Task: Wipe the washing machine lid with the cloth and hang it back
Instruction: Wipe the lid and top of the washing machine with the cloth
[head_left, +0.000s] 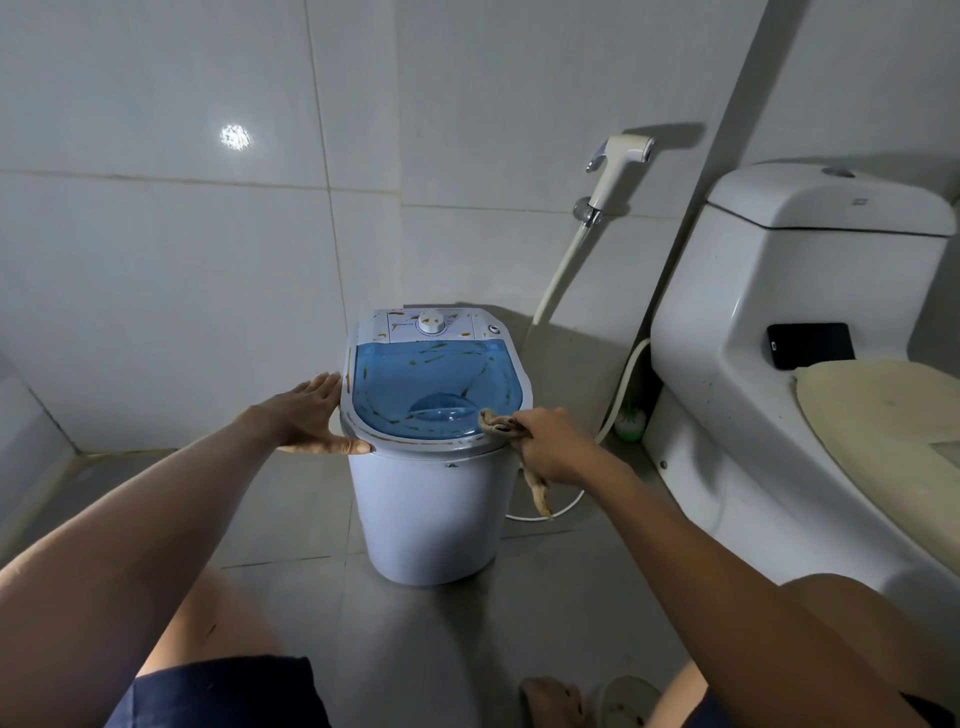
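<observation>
Currently the wipe step is judged to be at its start. The small washing machine (431, 499) is seen standing on the grey tiled floor (291, 525), between the tiled wall and the toilet (779, 332). Its blue translucent lid (426, 384) is closed and streaked with orange-brown smears, also visible on the white control panel (415, 325) behind it. Almost no cleaned area can be made out, so most of the job is judged outstanding.

The left hand (311, 415) is laid flat against the left rim of the machine, fingers straight and spread, thumb along the front edge; nothing is gripped, the tub is merely braced. The right hand (550, 441) is curled round a bunched tan cloth (501, 423). One end of the cloth is pressed onto the front-right corner of the lid; the other end is left hanging below the fist, beside the tub.

Next move, as judged: the cloth is to be swept across the lid from the front-right corner toward the panel, with pressure kept up and the bracing hand kept in place so the light tub is not shoved. The recessed handle dip (441, 408) will likely need extra passes.

No hook or rail for rehanging is visible. A bidet sprayer (618, 171) is mounted on the wall, well apart from the work.
</observation>
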